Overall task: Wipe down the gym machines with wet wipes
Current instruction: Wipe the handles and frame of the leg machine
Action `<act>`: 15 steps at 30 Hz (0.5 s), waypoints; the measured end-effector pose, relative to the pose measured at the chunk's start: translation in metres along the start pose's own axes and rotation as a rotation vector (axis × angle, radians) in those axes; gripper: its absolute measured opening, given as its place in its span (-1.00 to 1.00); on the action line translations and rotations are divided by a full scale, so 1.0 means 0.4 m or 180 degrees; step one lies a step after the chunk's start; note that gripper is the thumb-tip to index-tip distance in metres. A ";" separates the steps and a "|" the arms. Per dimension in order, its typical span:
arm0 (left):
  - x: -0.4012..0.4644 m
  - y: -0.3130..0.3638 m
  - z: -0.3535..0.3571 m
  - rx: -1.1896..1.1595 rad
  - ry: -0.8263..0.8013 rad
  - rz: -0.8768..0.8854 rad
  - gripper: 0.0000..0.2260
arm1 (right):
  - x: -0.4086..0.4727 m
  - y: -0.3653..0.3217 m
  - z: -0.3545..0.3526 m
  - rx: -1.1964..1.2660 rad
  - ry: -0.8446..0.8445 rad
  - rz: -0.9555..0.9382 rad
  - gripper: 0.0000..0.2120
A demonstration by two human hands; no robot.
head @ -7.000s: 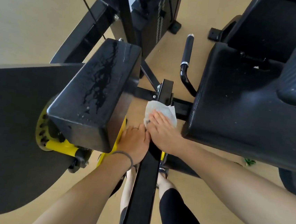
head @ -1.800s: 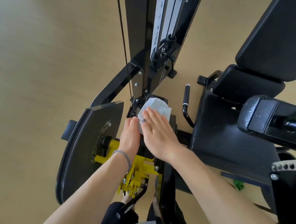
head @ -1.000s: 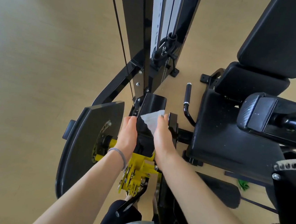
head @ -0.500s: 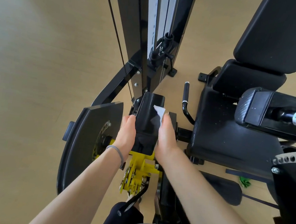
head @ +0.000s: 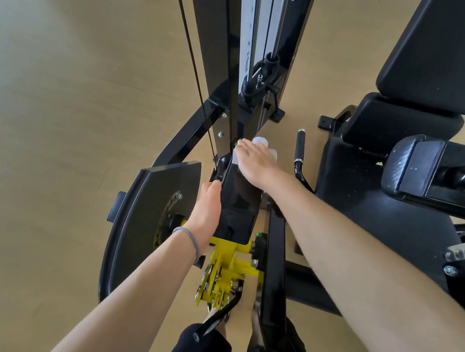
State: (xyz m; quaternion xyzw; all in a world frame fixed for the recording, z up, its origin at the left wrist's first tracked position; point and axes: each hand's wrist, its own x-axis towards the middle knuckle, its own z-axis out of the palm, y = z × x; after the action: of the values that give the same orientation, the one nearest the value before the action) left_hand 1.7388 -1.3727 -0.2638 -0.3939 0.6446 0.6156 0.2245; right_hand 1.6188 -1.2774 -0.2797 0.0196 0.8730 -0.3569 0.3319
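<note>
Pressing wipe [head: 260,144] under right hand [head: 255,161], pad's [head: 237,199] far end

The pad [head: 237,202] lies between the two hands: the left hand [head: 206,210] rests flat against its left side, and the right hand [head: 255,161] lies on its far end with the wipe [head: 260,143] under the fingers. Left of the left hand stands the curved plate [head: 151,213]. Below the left wrist, nearer the person, sits the bracket [head: 225,271], touching the pad's near end. Beyond the right hand rises the upright frame [head: 254,50], with a cable [head: 191,55] running down to its left. Just right of the right hand is the side handle [head: 299,151]; further right lies the seat [head: 364,205], the backrest [head: 447,54] behind it and the roller pad [head: 436,172] over it
</note>
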 end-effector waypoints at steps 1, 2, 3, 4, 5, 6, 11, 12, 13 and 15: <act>0.001 -0.002 0.000 0.0016 -0.0006 0.0007 -0.68 | 0.008 -0.005 -0.006 -0.0233 -0.0038 -0.0090 -0.52; 0.004 -0.006 0.000 0.0036 -0.0020 0.0016 -0.65 | 0.014 -0.011 -0.017 -0.0526 -0.0104 -0.0213 -0.51; 0.008 -0.011 0.000 0.0038 -0.0035 0.0016 -0.63 | 0.023 -0.016 -0.022 -0.0481 -0.0166 -0.0127 -0.51; 0.015 -0.016 -0.001 0.0020 -0.0024 0.0036 -0.63 | 0.033 -0.017 -0.029 -0.0526 -0.0255 -0.0065 -0.49; 0.018 -0.017 -0.001 -0.0009 -0.0006 0.0057 -0.65 | 0.044 -0.023 -0.039 -0.0218 -0.0286 0.0157 -0.46; 0.023 -0.018 -0.002 -0.0045 0.0010 0.0071 -0.68 | 0.067 -0.020 -0.050 0.0057 -0.0361 0.0314 -0.44; 0.034 -0.026 -0.003 -0.0080 -0.0070 -0.0030 -0.44 | 0.119 0.050 -0.064 0.2121 -0.0406 0.1032 -0.60; 0.035 -0.028 -0.004 -0.0085 -0.0074 -0.0043 -0.41 | 0.112 0.079 -0.046 0.2324 -0.0341 0.1081 -0.59; 0.034 -0.028 -0.004 -0.0086 -0.0075 -0.0035 -0.40 | 0.098 0.102 -0.024 0.2654 -0.0312 0.1099 -0.59; 0.033 -0.026 -0.004 -0.0091 -0.0077 -0.0003 -0.38 | 0.061 0.142 0.030 0.3069 -0.0262 0.1138 -0.53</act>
State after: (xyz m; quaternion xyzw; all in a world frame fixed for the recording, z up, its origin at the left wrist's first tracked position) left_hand 1.7396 -1.3765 -0.2805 -0.3898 0.6328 0.6294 0.2269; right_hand 1.6218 -1.2476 -0.3352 0.3053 0.5785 -0.6569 0.3751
